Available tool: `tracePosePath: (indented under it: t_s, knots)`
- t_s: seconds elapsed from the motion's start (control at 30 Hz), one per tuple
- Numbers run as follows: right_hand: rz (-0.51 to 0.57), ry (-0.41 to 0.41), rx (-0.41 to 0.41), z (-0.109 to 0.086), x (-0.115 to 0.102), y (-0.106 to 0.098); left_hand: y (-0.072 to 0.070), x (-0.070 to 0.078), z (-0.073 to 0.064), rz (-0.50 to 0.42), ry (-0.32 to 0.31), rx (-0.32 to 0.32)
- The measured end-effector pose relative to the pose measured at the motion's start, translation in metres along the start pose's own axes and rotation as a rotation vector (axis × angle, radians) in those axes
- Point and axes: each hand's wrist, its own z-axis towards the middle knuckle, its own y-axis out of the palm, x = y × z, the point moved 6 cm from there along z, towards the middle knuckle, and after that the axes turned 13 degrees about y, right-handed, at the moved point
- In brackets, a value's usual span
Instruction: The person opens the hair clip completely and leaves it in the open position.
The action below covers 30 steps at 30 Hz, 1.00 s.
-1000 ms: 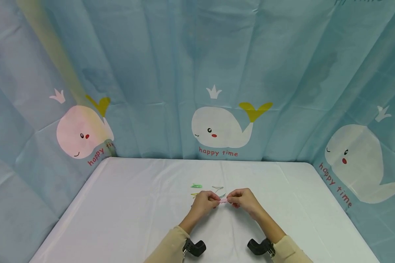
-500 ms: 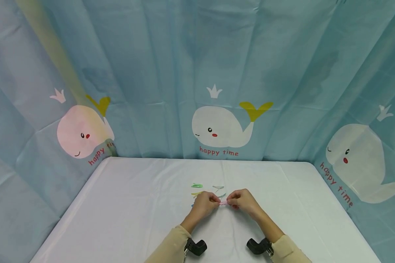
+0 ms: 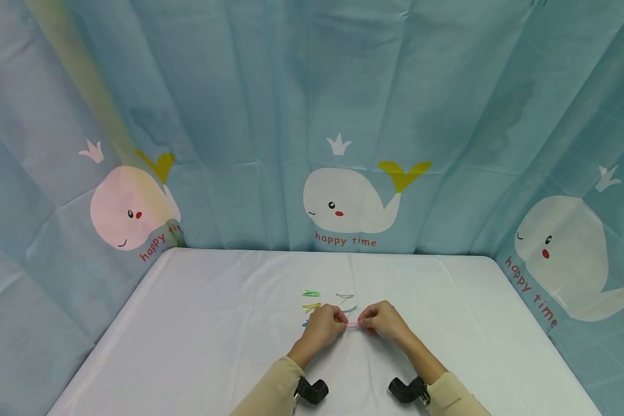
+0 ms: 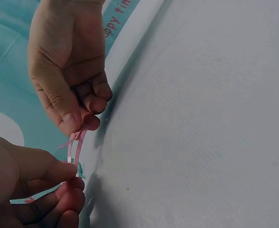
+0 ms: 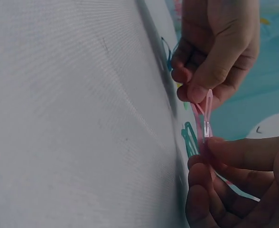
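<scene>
In the head view, a pink snap hair clip [image 3: 353,325] spans the gap between my two hands, low over the white table. My left hand [image 3: 326,325] pinches its left end between thumb and fingers; my right hand [image 3: 385,320] pinches the other end. The fingertips hide both ends. The right wrist view shows the pink hair clip [image 5: 208,109] with a slim looped strip standing apart from the rest of it. Just beyond the hands lies a teal hair clip [image 3: 350,309].
A green clip [image 3: 311,293], a yellow clip [image 3: 311,305] and a partly hidden blue clip [image 3: 305,324] form a column beyond my left hand. A grey clip [image 3: 345,296] lies behind the teal one. Blue whale-print curtain [image 3: 239,190] surrounds the table [image 3: 187,346].
Both hands have shifted slightly toward me with the pink hair clip, uncovering more of the yellow and blue clips. Both still pinch its ends.
</scene>
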Motion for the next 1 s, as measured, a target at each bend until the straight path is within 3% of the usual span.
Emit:
tracePosePath:
  t_s: [0.33,0.63,0.77,1.0]
  knots:
    - [-0.098,-0.044,-0.004,-0.004,-0.002,0.003,0.004,0.002,-0.001,0.099,0.013,-0.058]
    - [-0.203,-0.103,0.010,-0.007,-0.003,0.002,0.003,0.004,-0.002,0.140,0.045,-0.057]
    - [-0.207,-0.094,0.007,-0.007,-0.003,-0.001,-0.007,0.002,-0.004,0.113,0.057,-0.037]
    - [-0.192,-0.068,0.040,-0.005,-0.010,-0.011,-0.038,-0.004,-0.002,0.058,0.063,0.029]
